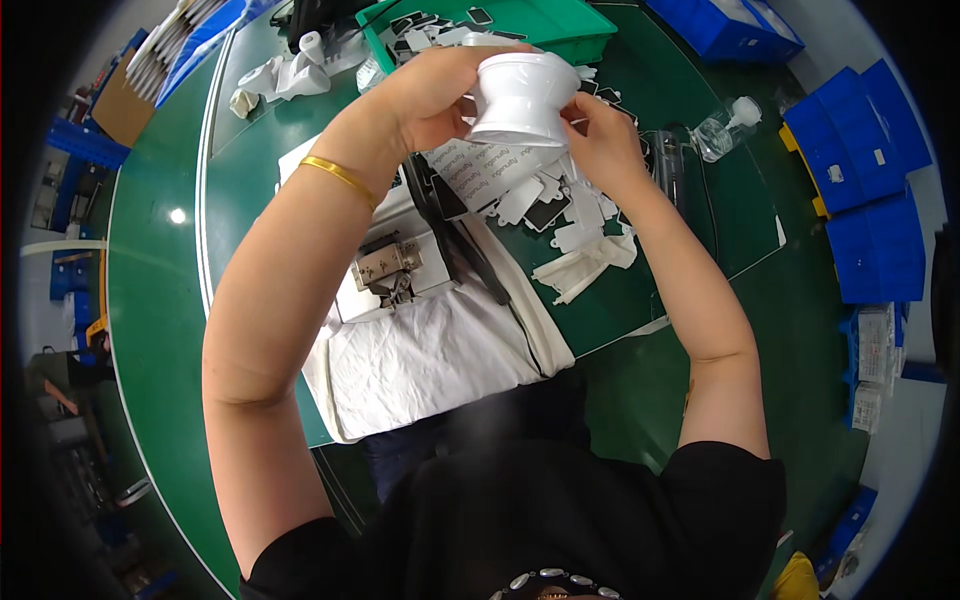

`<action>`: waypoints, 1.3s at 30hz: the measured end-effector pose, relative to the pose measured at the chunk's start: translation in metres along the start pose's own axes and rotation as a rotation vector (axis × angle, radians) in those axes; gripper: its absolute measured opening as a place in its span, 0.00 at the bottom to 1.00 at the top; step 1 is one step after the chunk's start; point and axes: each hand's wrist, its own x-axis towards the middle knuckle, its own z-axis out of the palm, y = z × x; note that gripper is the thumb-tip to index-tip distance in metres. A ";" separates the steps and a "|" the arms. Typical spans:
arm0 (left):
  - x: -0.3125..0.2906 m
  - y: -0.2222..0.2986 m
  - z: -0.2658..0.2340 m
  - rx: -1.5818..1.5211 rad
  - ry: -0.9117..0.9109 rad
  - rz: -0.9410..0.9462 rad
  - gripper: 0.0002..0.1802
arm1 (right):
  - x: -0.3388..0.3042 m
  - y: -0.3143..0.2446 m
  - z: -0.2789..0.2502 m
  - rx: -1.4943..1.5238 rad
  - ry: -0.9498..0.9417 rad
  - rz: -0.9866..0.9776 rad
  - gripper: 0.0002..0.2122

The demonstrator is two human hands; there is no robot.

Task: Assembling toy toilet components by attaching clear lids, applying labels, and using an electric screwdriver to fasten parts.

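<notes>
Between both hands I hold up a glossy white waisted housing point(525, 97), wide at its top and bottom and narrower in the middle. My left hand point(432, 90) wraps its left side, with the fingers partly hidden behind it. On the other side, the fingers of my right hand point(610, 145) press near its lower rim. Below it lie loose flat white and black pieces point(548, 205) and a printed white sheet point(480, 172). A metal hinge-like fixture point(388, 264) sits on a white block under my left forearm, by a white cloth point(430, 350).
A green bin point(570, 45) of flat parts stands at the far side of the green table point(160, 290). White moulded parts point(290, 75) lie at the far left. At the right are a clear pump bottle point(728, 130) and blue bins point(875, 240).
</notes>
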 end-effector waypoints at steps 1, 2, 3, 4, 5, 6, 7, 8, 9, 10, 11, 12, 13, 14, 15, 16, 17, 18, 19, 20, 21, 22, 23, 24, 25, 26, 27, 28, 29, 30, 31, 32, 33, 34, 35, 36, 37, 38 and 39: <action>0.002 -0.003 0.001 0.036 0.012 -0.023 0.16 | -0.002 0.001 0.001 0.072 0.031 0.002 0.07; 0.001 -0.003 0.005 0.073 0.023 -0.046 0.16 | -0.003 0.005 0.001 0.071 0.032 0.003 0.07; -0.002 -0.002 0.007 0.090 0.036 -0.053 0.17 | -0.003 0.011 0.000 0.172 0.016 0.050 0.08; -0.006 -0.002 0.009 0.090 0.034 -0.053 0.17 | -0.003 0.014 -0.002 0.274 0.001 0.095 0.08; -0.013 -0.001 0.009 0.091 0.051 -0.021 0.19 | -0.005 0.010 -0.006 0.276 -0.001 0.095 0.08; -0.022 0.000 0.010 0.092 0.068 0.012 0.22 | -0.007 0.003 -0.013 0.408 -0.020 0.223 0.09; -0.033 0.000 0.011 0.073 0.079 0.050 0.29 | -0.010 -0.003 -0.020 0.539 -0.040 0.353 0.10; -0.049 0.001 0.017 0.076 0.081 0.052 0.29 | -0.015 -0.008 -0.029 0.542 -0.040 0.349 0.10; -0.061 -0.001 0.024 0.066 0.057 0.132 0.32 | -0.021 -0.009 -0.038 0.574 0.009 0.345 0.10; -0.073 -0.004 0.030 0.055 0.033 0.212 0.35 | -0.027 -0.011 -0.045 0.605 0.059 0.341 0.11; -0.089 -0.011 0.036 0.035 0.039 0.269 0.35 | -0.034 -0.018 -0.049 0.770 0.075 0.353 0.12; -0.102 -0.021 0.038 0.011 0.049 0.322 0.35 | -0.041 -0.022 -0.051 0.772 0.070 0.357 0.12; -0.113 -0.030 0.038 0.006 0.033 0.313 0.39 | -0.050 -0.026 -0.054 0.849 0.043 0.372 0.11; -0.126 -0.038 0.042 0.073 0.069 0.308 0.36 | -0.062 -0.030 -0.058 0.921 0.021 0.386 0.11; -0.136 -0.050 0.044 -0.004 0.072 0.292 0.34 | -0.074 -0.036 -0.059 0.964 -0.024 0.404 0.11; -0.145 -0.063 0.047 -0.083 0.076 0.275 0.31 | -0.085 -0.042 -0.059 0.965 -0.031 0.410 0.11; -0.154 -0.070 0.052 -0.143 0.100 0.257 0.27 | -0.097 -0.049 -0.059 1.078 -0.062 0.441 0.11; -0.159 -0.078 0.052 -0.232 0.075 0.188 0.25 | -0.108 -0.053 -0.057 1.190 -0.088 0.476 0.12; -0.165 -0.085 0.056 -0.297 0.086 0.141 0.23 | -0.120 -0.052 -0.056 1.229 -0.160 0.473 0.16; -0.170 -0.091 0.059 -0.361 0.102 0.093 0.21 | -0.128 -0.054 -0.052 1.230 -0.164 0.485 0.16; -0.172 -0.099 0.057 -0.366 0.109 0.083 0.21 | -0.135 -0.057 -0.047 1.334 -0.242 0.430 0.18; -0.175 -0.108 0.056 -0.473 0.115 0.056 0.21 | -0.143 -0.061 -0.041 1.436 -0.319 0.373 0.20; -0.178 -0.115 0.055 -0.581 0.122 0.031 0.23 | -0.150 -0.068 -0.037 1.462 -0.358 0.423 0.24; -0.180 -0.119 0.057 -0.589 0.131 0.021 0.23 | -0.155 -0.066 -0.031 1.463 -0.364 0.439 0.24; -0.183 -0.122 0.060 -0.610 0.149 -0.001 0.27 | -0.160 -0.063 -0.024 1.468 -0.434 0.363 0.24; -0.186 -0.124 0.061 -0.630 0.167 -0.023 0.32 | -0.165 -0.061 -0.018 1.473 -0.503 0.287 0.24; -0.190 -0.125 0.059 -0.660 0.088 -0.016 0.29 | -0.167 -0.064 -0.016 1.451 -0.554 0.312 0.25; -0.194 -0.127 0.057 -0.668 0.098 -0.026 0.29 | -0.172 -0.065 -0.012 1.454 -0.561 0.327 0.25; -0.196 -0.129 0.057 -0.679 0.061 0.001 0.29 | -0.176 -0.066 -0.009 1.424 -0.562 0.311 0.25; -0.198 -0.130 0.056 -0.689 0.023 0.028 0.29 | -0.180 -0.068 -0.006 1.395 -0.564 0.293 0.24; -0.200 -0.131 0.056 -0.697 0.032 0.023 0.29 | -0.183 -0.071 -0.004 1.373 -0.561 0.318 0.24; -0.202 -0.134 0.056 -0.673 0.079 0.001 0.29 | -0.185 -0.074 -0.003 1.374 -0.568 0.329 0.24; -0.203 -0.135 0.056 -0.648 0.125 -0.021 0.28 | -0.186 -0.077 -0.002 1.355 -0.565 0.347 0.24; -0.204 -0.136 0.056 -0.655 0.131 -0.027 0.28 | -0.187 -0.079 -0.001 1.336 -0.561 0.364 0.23; -0.205 -0.135 0.057 -0.642 0.127 -0.025 0.28 | -0.187 -0.081 -0.001 1.335 -0.564 0.373 0.23; -0.206 -0.135 0.057 -0.629 0.123 -0.023 0.28 | -0.186 -0.083 -0.002 1.361 -0.547 0.393 0.22; -0.206 -0.135 0.057 -0.634 0.125 -0.029 0.28 | -0.186 -0.084 -0.002 1.387 -0.528 0.412 0.22; -0.206 -0.136 0.056 -0.627 0.127 -0.027 0.28 | -0.186 -0.084 -0.002 1.386 -0.529 0.421 0.22; -0.206 -0.137 0.056 -0.620 0.128 -0.025 0.28 | -0.186 -0.084 -0.002 1.381 -0.531 0.439 0.21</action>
